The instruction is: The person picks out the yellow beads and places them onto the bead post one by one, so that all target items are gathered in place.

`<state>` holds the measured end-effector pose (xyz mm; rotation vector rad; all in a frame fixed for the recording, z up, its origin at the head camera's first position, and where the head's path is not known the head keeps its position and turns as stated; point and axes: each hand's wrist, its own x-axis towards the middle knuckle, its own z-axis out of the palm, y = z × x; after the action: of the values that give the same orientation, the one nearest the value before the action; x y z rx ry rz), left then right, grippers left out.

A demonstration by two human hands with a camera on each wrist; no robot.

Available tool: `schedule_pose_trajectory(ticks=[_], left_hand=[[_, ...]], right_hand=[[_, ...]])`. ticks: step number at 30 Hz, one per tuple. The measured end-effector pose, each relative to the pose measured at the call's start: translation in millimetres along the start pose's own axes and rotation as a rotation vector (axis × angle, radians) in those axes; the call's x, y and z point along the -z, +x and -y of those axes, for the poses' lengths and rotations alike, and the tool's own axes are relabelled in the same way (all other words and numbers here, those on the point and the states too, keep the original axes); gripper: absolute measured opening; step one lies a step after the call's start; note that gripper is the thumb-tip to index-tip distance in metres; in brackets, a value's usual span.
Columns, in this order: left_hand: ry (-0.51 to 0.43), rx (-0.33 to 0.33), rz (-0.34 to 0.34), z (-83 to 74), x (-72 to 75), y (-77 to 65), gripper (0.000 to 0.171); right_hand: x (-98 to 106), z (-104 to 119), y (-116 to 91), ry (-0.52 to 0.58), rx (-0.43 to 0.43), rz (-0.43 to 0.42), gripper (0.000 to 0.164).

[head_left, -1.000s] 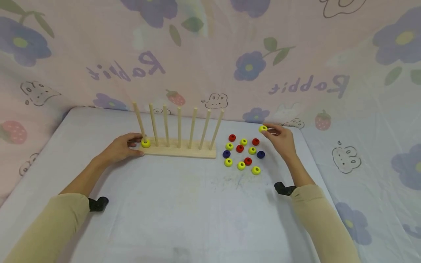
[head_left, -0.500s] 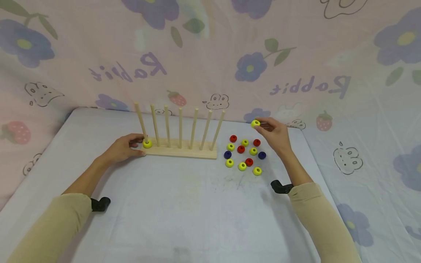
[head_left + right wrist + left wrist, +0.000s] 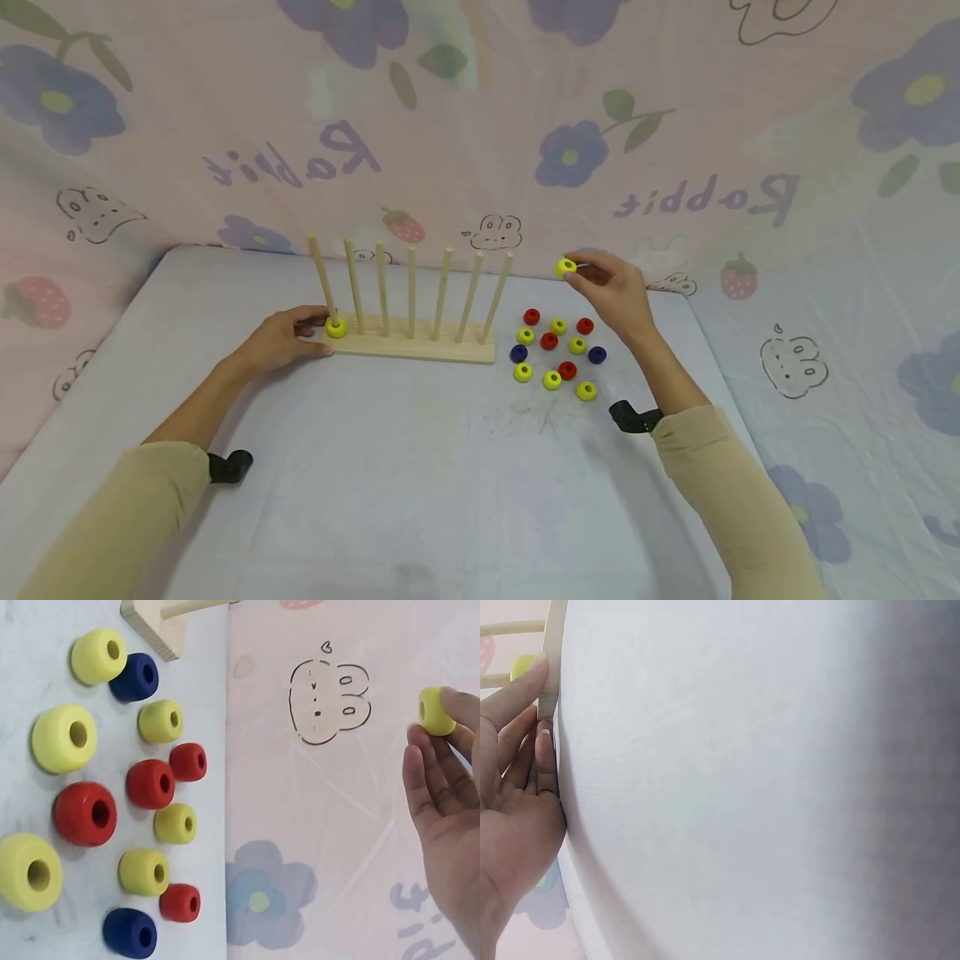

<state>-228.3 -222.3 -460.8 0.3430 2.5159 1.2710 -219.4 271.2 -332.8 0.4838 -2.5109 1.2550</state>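
Note:
My right hand point(image 3: 615, 296) pinches a yellow bead point(image 3: 566, 267) between thumb and fingertips, raised above the table behind the loose beads. In the right wrist view the hole of this bead point(image 3: 435, 711) shows on its side. My left hand point(image 3: 281, 342) holds the left end of a wooden peg rack point(image 3: 412, 346), thumb at the front edge and fingers behind. Several upright pegs stand along its base. One yellow bead point(image 3: 336, 327) sits at the bottom of the leftmost peg. In the left wrist view the thumb partly hides that bead point(image 3: 523, 667).
Loose beads lie right of the rack: several yellow point(image 3: 577, 345), several red point(image 3: 549, 341) and two dark blue point(image 3: 597, 355). They rest on a white-covered table point(image 3: 420, 467). A patterned cloth point(image 3: 450, 125) hangs behind the table's back edge.
My right hand has moved left and upward with the yellow bead, from the right of the loose beads toward the rack. The left hand stays at the rack's end.

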Motion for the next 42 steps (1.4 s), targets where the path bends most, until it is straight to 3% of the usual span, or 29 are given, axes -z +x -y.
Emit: schedule_pose_trajectory(ticks=[4, 22, 34, 42], left_hand=[[-0.003, 0.000, 0.006, 0.1, 0.6, 1.7, 0.075], [0.014, 0.027, -0.003, 1.5, 1.1, 6.3, 0.079], [-0.003, 0.019, -0.003, 1.6, 0.0, 5.2, 0.078], [0.011, 0.035, -0.001, 0.9, 0.1, 3.3, 0.079]], right_hand=[[-1.7, -12.5, 9.6, -0.003, 0.018, 0.014, 0.029], [-13.6, 26.8, 37.9, 0.057, 0.077, 0.059, 0.030], [-37.5, 54.8, 60.9, 0.169, 0.168, 0.131, 0.027], [-57.2, 82.6, 72.9, 0.235, 0.178, 0.213, 0.028]])
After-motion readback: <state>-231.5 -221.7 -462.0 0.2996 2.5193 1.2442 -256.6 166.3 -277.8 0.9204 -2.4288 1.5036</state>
